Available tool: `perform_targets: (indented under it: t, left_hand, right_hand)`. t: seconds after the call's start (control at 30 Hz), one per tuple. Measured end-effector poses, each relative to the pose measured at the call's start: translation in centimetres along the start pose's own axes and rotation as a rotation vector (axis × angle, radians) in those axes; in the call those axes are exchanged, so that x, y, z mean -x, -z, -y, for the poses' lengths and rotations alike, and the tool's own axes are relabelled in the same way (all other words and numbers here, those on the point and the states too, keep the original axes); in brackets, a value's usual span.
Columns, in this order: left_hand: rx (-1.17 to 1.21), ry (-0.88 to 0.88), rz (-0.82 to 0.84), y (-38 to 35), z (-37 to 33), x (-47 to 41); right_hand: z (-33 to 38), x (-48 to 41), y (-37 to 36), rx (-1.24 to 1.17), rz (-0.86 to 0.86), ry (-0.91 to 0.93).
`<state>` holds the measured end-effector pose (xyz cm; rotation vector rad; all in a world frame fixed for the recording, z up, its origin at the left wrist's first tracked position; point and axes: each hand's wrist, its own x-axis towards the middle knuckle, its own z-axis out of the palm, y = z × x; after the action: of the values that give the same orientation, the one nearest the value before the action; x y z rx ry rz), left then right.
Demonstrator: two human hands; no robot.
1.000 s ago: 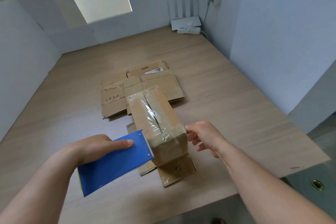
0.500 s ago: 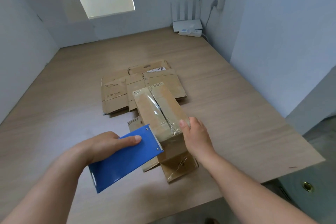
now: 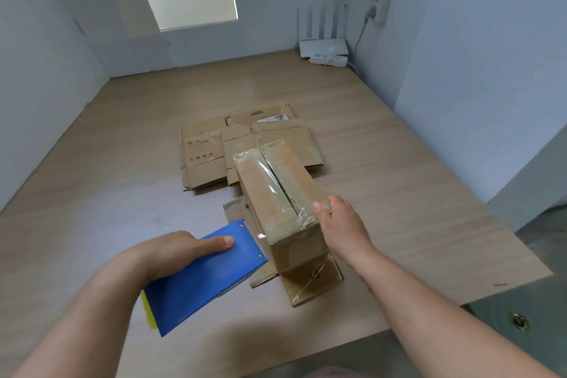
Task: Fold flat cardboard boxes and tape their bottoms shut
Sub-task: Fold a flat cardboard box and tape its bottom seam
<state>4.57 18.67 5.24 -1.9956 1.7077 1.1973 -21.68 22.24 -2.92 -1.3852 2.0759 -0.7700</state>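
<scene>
pressing the tape end down: right hand [image 3: 343,225] had moved from beside the box [image 3: 277,193] onto its near right corner, fingers closed on it. left hand [image 3: 171,250] gripped blue tape dispenser [image 3: 204,278], now off the seam. bottom looked sealed. flat boxes [image 3: 239,147] waited farther back.

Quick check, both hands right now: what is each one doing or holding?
Left hand: closed on the blue tape dispenser.
Right hand: on the near end of the taped cardboard box, thumb on top.
</scene>
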Motion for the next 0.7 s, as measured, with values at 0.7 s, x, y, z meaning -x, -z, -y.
perform_targets:
  t: [0.7]
  left_hand:
    - [-0.290, 0.090, -0.499, -7.6, 5.2, -7.6]
  right_hand:
    - [-0.1, -0.4, 0.3, 0.033, 0.028, -0.026]
